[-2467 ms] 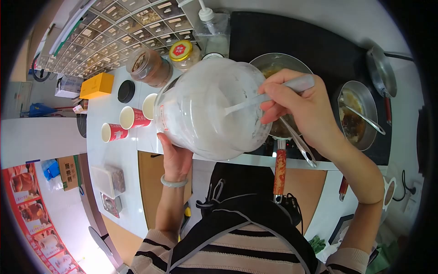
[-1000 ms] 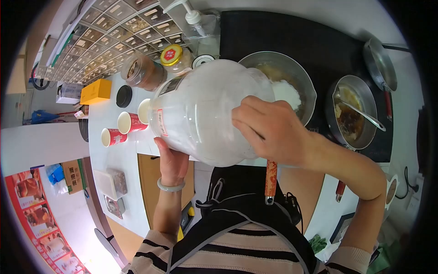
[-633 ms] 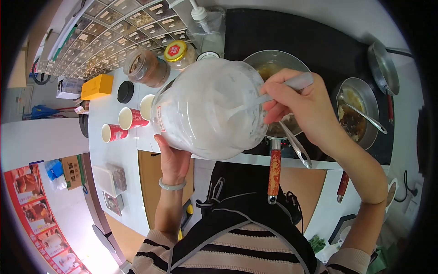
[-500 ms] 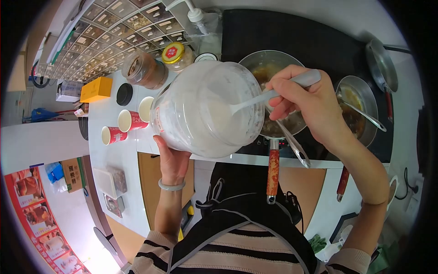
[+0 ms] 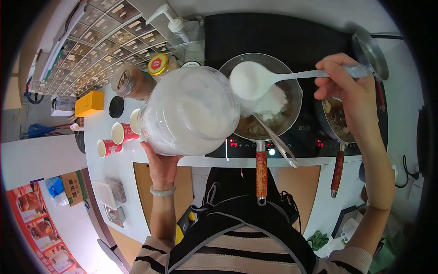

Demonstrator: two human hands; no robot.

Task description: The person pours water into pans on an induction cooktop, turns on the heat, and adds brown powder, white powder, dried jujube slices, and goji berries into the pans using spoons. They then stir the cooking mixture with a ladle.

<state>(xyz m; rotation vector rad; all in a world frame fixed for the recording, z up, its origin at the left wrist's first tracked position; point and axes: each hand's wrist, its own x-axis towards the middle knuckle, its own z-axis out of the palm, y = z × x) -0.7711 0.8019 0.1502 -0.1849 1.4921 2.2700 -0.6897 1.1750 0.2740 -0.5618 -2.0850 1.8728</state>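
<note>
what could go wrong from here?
Spill: the heaped spoon in the right hand could shed white powder onto the hob.
Drop: the big jar is tilted towards the pan with only the left hand on it, so it may slip.
Snag: the pan's red handle sticks out past the counter edge and may catch.

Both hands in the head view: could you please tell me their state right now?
Left hand: supporting the large clear jar.
Right hand: closed on the handle of a spoon heaped with white powder.
</note>
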